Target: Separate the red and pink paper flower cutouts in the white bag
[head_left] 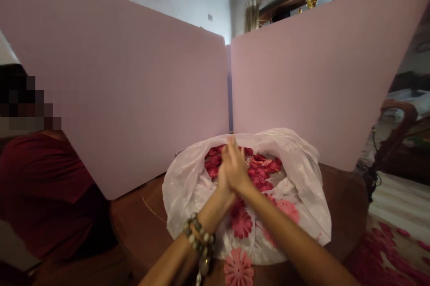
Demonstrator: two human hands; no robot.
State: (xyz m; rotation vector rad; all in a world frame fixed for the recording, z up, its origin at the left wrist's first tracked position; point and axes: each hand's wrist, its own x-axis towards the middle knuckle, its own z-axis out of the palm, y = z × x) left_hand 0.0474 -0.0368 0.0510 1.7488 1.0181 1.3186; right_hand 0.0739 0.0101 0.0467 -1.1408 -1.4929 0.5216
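Above the mouth of a white plastic bag (188, 174), my left hand (223, 178) and my right hand (238, 167) are pressed palm to palm, fingers stretched out and pointing away from me. Whether anything lies between the palms is hidden. Inside the bag, dark red flower cutouts (260, 176) lie in a loose heap. Just below my hands, a crimson flower cutout (241, 223) rests on the plastic, with a pink flower cutout (288, 211) to its right. Another pink flower cutout (239, 268) sits at the near edge. A beaded bracelet (198, 234) circles my left wrist.
The bag stands on a round brown table (144, 214). Two tall pinkish panels, one at left (144, 84) and one at right (302, 84), meet behind it. A person in a dark red top (43, 192) is at the left. Red pieces (389, 250) cover the floor at right.
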